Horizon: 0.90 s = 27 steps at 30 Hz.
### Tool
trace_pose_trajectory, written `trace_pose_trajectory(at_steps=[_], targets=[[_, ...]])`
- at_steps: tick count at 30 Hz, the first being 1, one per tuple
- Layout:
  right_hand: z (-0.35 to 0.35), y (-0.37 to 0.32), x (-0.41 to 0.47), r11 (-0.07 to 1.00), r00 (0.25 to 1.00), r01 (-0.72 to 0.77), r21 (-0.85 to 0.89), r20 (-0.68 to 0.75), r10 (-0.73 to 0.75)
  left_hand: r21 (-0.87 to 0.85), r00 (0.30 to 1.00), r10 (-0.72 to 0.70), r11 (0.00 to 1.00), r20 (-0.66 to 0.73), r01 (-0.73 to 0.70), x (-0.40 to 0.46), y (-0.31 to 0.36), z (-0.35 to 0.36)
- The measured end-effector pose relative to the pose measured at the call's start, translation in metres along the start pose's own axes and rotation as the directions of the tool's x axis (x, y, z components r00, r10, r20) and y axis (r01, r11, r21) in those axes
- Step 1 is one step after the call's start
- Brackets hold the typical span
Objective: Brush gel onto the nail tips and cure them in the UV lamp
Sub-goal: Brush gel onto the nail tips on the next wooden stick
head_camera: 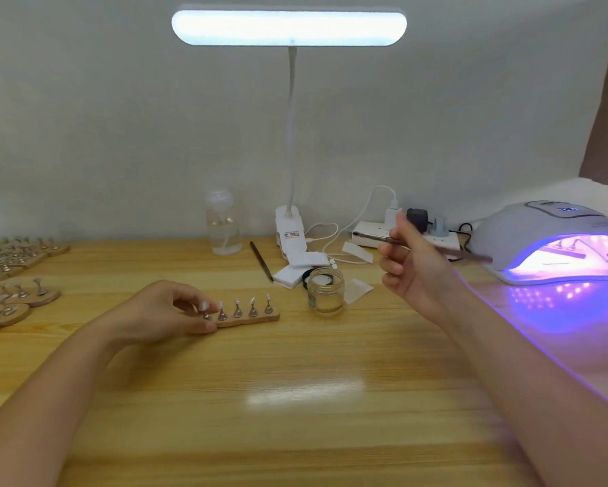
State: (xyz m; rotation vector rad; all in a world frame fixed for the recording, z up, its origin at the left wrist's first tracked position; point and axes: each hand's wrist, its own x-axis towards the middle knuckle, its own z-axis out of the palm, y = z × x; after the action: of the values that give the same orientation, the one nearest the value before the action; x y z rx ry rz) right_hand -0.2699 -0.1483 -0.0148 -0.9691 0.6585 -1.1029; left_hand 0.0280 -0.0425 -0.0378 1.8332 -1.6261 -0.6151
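A small wooden holder (256, 318) lies on the table with several white nail tips (252, 304) standing on metal stands. My left hand (161, 311) pinches the leftmost stand at the holder's left end. My right hand (415, 272) is raised above the table and grips a thin gel brush (371, 237), its bristle end pointing left. An open glass gel jar (326, 291) stands right of the holder. The UV lamp (555, 240) at the right glows purple, with another holder inside it.
More wooden holders with nail stands (12, 275) crowd the left edge. At the back stand a clear pump bottle (223, 223), a clip desk lamp (290, 226), a power strip (408, 233), white pads (299, 268) and a second brush (261, 260).
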Motion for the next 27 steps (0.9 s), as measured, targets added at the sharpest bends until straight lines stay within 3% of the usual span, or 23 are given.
trace_pose_trajectory(at_steps=[4, 10, 13, 17, 21, 27], targets=[[0.001, -0.002, -0.001, 0.989, 0.998, 0.065, -0.136, -0.007, -0.067, 0.033, 0.992, 0.054, 0.998, 0.113, -0.058, -0.001, 0.02, 0.009], [0.01, -0.006, -0.003, 0.944, 0.996, 0.053, -0.325, -0.051, -0.073, -0.037, 0.98, 0.148, 0.989, 0.131, -0.145, 0.005, 0.052, 0.056], [0.012, -0.006, -0.002, 0.871, 0.988, 0.112, -0.478, -0.043, -0.151, -0.075, 0.985, 0.173, 0.983, 0.03, -0.17, 0.007, 0.056, 0.079], [0.014, -0.006, -0.002, 0.824, 0.98, 0.167, -0.541, 0.001, -0.198, -0.146, 0.974, 0.195, 0.967, -0.112, -0.21, 0.007, 0.053, 0.089], [0.014, -0.006, 0.002, 0.768, 0.983, 0.151, -0.623, 0.014, -0.182, -0.169, 0.966, 0.198, 0.959, -0.168, -0.226, 0.008, 0.051, 0.092], [0.025, -0.001, 0.017, 0.597, 0.976, 0.195, -0.779, 0.092, -0.198, -0.185, 0.968, 0.164, 0.962, -0.19, -0.2, 0.01, 0.051, 0.094]])
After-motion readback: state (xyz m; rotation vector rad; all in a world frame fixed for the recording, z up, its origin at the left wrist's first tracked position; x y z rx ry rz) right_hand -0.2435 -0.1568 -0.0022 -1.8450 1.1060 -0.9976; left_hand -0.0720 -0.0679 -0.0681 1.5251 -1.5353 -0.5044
